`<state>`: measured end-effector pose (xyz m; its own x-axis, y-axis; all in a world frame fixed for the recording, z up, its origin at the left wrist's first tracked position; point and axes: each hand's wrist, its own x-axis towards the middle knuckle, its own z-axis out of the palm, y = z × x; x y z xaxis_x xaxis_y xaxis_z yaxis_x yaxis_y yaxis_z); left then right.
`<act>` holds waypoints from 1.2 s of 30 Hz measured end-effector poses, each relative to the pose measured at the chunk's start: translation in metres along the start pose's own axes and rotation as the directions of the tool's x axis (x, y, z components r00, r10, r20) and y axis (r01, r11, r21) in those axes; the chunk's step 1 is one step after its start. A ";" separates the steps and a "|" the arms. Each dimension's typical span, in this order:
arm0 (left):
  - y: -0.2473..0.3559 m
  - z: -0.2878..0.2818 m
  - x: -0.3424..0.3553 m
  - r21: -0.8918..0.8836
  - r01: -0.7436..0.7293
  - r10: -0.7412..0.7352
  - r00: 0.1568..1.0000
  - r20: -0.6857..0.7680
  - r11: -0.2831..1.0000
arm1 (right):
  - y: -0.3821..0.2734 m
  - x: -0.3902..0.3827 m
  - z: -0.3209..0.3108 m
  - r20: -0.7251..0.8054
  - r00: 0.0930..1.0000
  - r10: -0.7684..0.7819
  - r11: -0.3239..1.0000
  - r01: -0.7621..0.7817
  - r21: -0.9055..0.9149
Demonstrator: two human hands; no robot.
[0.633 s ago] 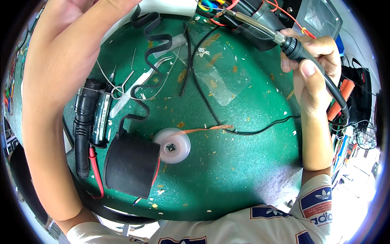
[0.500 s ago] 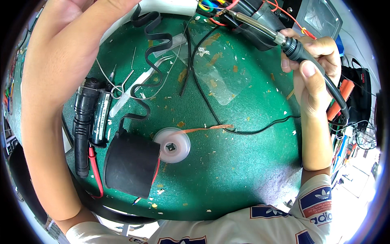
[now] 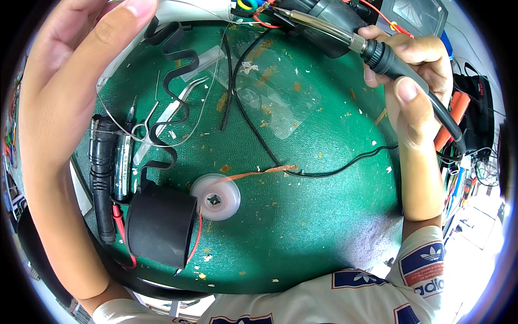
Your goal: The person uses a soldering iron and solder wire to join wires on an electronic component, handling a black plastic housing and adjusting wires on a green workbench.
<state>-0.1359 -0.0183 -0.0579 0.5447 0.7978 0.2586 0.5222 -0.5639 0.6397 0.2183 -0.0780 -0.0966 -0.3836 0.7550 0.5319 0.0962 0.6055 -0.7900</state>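
Note:
My right hand [image 3: 415, 81] is wrapped round the black handle of a soldering iron [image 3: 324, 28], its metal shaft slanting up and left. The iron's tip lies close to twisted bare wire ends [image 3: 263, 7] at the top edge; I cannot tell whether they touch. High on the left, my left hand [image 3: 65, 70] pinches a thin silvery solder wire [image 3: 202, 11], one end stretching right toward those wires. The same wire appears to loop down below the hand. The upper fingers of that hand are cut off by the frame.
A green mat [image 3: 302, 216] covers the table. On it lie a white spool [image 3: 229, 200] with copper braid, a black cylinder [image 3: 162, 224] with a wavy black strip, tweezers [image 3: 172, 110], a black flashlight [image 3: 102, 178], black cable [image 3: 253, 135] and clear plastic film [image 3: 286, 108].
Things on the mat have shifted slightly left in the view. The stretch of solder wire toward the iron tip now shows plainly. Both hands keep their grips.

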 end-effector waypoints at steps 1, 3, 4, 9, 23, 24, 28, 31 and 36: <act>0.000 -0.001 0.001 0.008 0.006 -0.006 1.000 -0.002 1.000 | -0.001 0.000 0.000 -0.012 1.000 0.010 1.000 -0.010 -0.012; 0.001 0.000 0.000 0.011 0.020 -0.020 1.000 -0.009 1.000 | -0.004 -0.001 0.003 -0.033 0.999 0.032 0.999 -0.033 -0.036; 0.001 0.000 0.000 0.007 0.032 -0.032 0.999 -0.011 0.999 | -0.005 -0.003 0.005 -0.071 0.996 0.047 0.997 -0.051 -0.055; 0.001 0.000 0.000 0.014 0.044 -0.044 0.999 0.005 0.999 | -0.001 -0.005 -0.009 0.056 0.998 -0.017 0.998 0.020 -0.056; 0.006 -0.002 0.003 0.028 -0.018 0.017 0.999 0.048 0.999 | -0.011 -0.005 -0.007 -0.084 0.979 0.183 0.981 -0.188 -0.053; 0.008 -0.003 0.003 0.034 -0.016 0.015 0.999 0.046 0.999 | -0.013 -0.004 -0.007 -0.079 0.980 0.181 0.981 -0.186 -0.053; 0.007 -0.004 0.003 -0.021 0.011 -0.010 0.999 0.050 1.000 | -0.010 0.001 -0.008 -0.006 0.993 0.119 0.990 -0.119 -0.071; 0.005 -0.004 0.002 -0.060 -0.029 0.032 0.998 0.045 0.998 | -0.005 0.006 -0.015 0.046 0.994 0.101 0.993 -0.098 -0.062; 0.000 -0.009 0.003 -0.086 -0.129 0.136 0.987 0.083 0.988 | 0.004 0.007 -0.021 0.096 0.995 0.007 1.000 -0.006 -0.007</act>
<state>-0.1400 -0.0142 -0.0509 0.6632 0.6932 0.2821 0.3896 -0.6416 0.6607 0.2358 -0.0646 -0.0899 -0.4694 0.7314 0.4948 0.1050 0.6026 -0.7911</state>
